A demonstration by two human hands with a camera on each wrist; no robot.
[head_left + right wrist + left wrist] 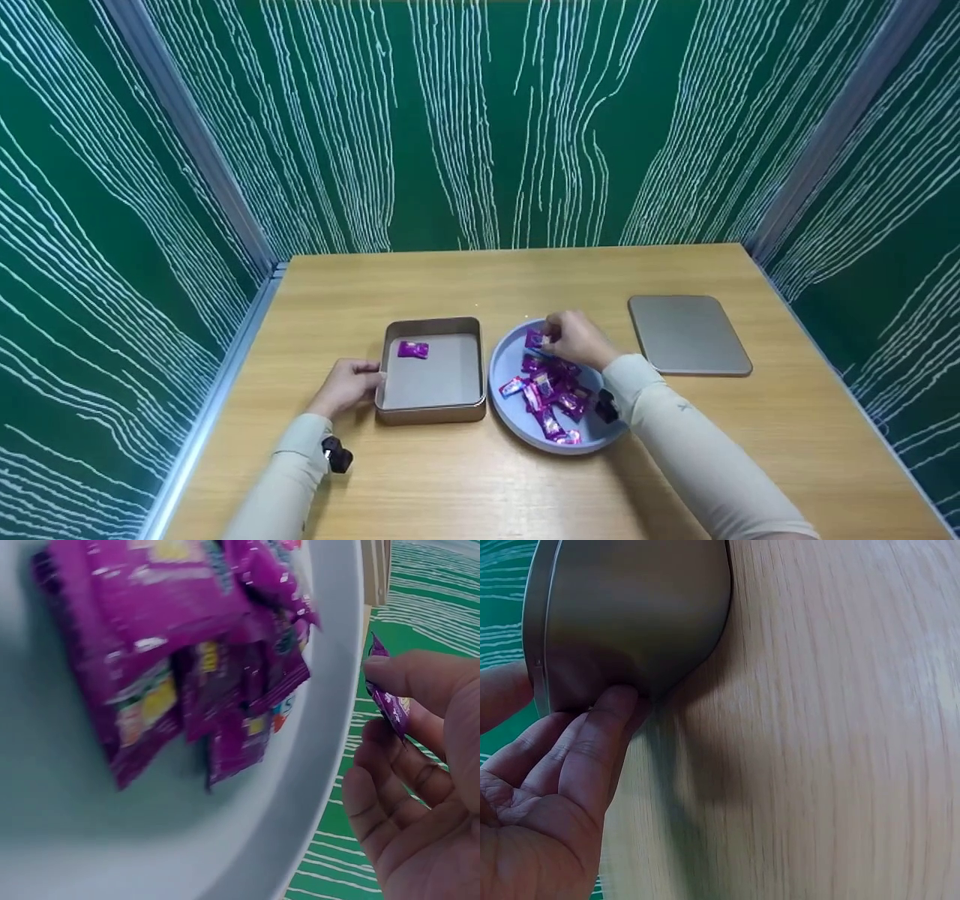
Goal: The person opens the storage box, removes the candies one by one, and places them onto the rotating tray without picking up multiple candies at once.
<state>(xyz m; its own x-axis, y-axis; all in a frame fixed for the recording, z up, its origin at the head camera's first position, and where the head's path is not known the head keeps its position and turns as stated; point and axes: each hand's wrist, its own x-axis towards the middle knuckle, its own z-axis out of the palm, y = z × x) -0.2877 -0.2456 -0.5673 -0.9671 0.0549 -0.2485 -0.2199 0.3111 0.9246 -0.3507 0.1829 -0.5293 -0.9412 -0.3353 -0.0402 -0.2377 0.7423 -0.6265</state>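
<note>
My left hand (349, 386) holds the left wall of an open square metal tin (431, 415), with fingertips (619, 701) against the outside and the thumb at the rim. One purple wrapped candy (413, 349) lies inside the tin toward its back left. Over the far side of a pale blue round plate (504, 420), my right hand (581, 339) pinches another purple candy packet (390, 694) between thumb and fingers. Several more purple candies (551, 386) lie heaped on the plate, some showing blue and white print.
A flat square metal lid (690, 334) lies on the wooden table (420, 480) to the right of the plate. Tin and plate stand side by side, nearly touching. Green panels (442, 135) with white wavy lines close off the table's back and sides.
</note>
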